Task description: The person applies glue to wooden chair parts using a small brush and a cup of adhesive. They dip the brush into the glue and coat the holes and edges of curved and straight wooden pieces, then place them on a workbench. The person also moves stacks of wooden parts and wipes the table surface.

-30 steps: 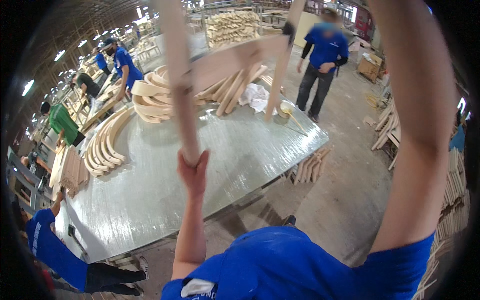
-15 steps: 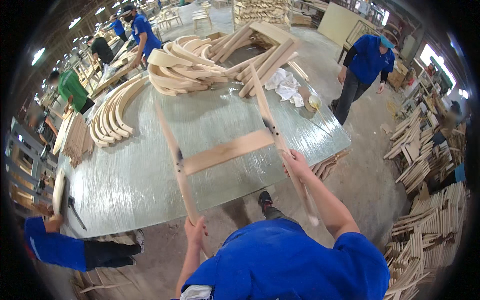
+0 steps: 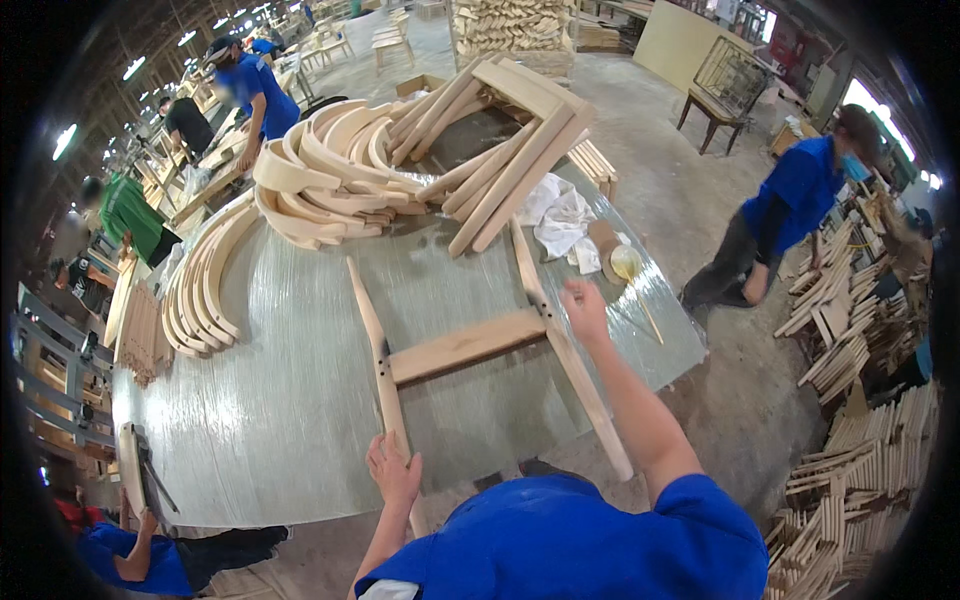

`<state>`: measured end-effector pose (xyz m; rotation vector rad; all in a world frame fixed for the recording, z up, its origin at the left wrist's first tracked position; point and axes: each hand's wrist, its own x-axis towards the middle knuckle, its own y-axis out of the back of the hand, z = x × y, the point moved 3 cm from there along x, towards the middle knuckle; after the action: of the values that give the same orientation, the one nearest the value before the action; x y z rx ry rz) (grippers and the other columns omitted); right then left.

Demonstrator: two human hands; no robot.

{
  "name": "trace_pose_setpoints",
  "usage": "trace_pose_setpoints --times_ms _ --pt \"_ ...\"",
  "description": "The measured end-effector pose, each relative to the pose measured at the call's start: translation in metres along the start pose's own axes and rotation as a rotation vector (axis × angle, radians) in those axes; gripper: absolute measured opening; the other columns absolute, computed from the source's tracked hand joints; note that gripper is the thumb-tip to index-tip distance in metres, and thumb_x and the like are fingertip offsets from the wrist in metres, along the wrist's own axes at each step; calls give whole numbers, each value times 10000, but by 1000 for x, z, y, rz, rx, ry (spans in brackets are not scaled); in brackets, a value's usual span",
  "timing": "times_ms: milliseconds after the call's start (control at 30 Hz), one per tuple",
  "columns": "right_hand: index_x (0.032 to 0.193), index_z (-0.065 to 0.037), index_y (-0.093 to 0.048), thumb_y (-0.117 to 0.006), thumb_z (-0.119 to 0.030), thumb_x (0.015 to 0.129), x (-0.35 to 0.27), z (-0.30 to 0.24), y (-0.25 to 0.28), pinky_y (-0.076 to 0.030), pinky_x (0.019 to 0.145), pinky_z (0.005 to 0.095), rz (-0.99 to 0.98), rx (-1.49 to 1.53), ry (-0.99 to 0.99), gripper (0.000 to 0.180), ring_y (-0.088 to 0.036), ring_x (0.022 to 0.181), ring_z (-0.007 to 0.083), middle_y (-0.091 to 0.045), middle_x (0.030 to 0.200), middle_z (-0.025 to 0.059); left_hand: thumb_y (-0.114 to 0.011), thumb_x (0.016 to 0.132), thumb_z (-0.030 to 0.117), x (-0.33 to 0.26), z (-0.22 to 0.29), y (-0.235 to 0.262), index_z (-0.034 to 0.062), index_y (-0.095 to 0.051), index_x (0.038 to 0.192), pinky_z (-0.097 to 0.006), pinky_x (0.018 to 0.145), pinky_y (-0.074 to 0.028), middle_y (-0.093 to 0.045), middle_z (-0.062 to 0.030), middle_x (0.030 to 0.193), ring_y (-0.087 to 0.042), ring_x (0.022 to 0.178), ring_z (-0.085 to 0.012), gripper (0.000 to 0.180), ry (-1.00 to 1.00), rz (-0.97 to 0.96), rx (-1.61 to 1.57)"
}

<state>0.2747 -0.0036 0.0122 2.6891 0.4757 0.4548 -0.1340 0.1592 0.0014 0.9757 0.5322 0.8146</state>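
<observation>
An H-shaped wooden chair frame (image 3: 468, 346), two long posts joined by a crosspiece, lies on the plastic-covered table (image 3: 290, 400). Dark holes mark its posts near the joints. My left hand (image 3: 393, 474) rests on the lower part of the left post, fingers spread rather than wrapped round it. Just right of the right post, near its joint, my right hand (image 3: 586, 306) is raised with curled fingers; nothing shows in it. Beyond that hand stand a small round pot of pale liquid (image 3: 625, 262) with a thin stick and crumpled white cloths (image 3: 562, 222).
Curved wooden parts (image 3: 330, 175) and assembled frames (image 3: 535, 95) are heaped at the table's far side. More curved pieces (image 3: 200, 285) lie at left. A co-worker in blue (image 3: 795, 200) is at right; another (image 3: 140, 560) is at lower left. Wood stacks (image 3: 850, 490) line the right.
The chair frame has come down onto the table. My right hand has let go of its post and moved up; my left fingers have loosened. The co-worker at right has moved right and bends over.
</observation>
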Motion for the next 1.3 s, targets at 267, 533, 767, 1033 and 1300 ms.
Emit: trace_pose_setpoints --times_ms 267,533,767,1033,1300 --pt "1185 -65 -528 -640 -363 752 298 -131 30 -341 938 489 523 -599 187 538 -423 1146 347 -437 1261 165 -662 711 181 37 47 13 61 -491 1177 -482 990 -276 -333 -223 1274 -301 1189 -398 511 -99 79 99" --pt "1061 -84 -621 -647 -409 745 394 -134 -2 -435 854 434 -99 -744 42 454 -563 922 262 -595 961 110 -664 715 155 15 44 -7 56 -545 1112 -461 978 -280 -412 -203 1222 -367 1143 -375 426 61 88 -18" --pt "878 -93 -567 -628 -374 783 365 -124 -76 -480 628 295 -898 294 -360 303 -558 732 130 -561 791 32 -670 699 146 21 63 -6 57 -555 1090 -453 961 -294 -438 -200 1207 -386 1138 -375 418 27 128 -12" --pt "1049 7 -391 -543 -51 771 274 -248 -146 -537 501 371 -417 1302 -133 322 -571 607 204 -500 821 120 -693 702 226 149 122 65 34 -398 1274 -503 1012 -249 -340 -226 1296 -316 1197 -421 671 -303 344 206" --pt "1297 44 -308 -627 -404 776 91 -465 -73 -439 884 434 -550 1061 708 758 -556 1036 291 -542 1147 199 -663 783 199 176 170 127 -34 -344 1241 -342 985 -301 -535 -140 1037 -506 982 -213 605 -276 655 -1132"
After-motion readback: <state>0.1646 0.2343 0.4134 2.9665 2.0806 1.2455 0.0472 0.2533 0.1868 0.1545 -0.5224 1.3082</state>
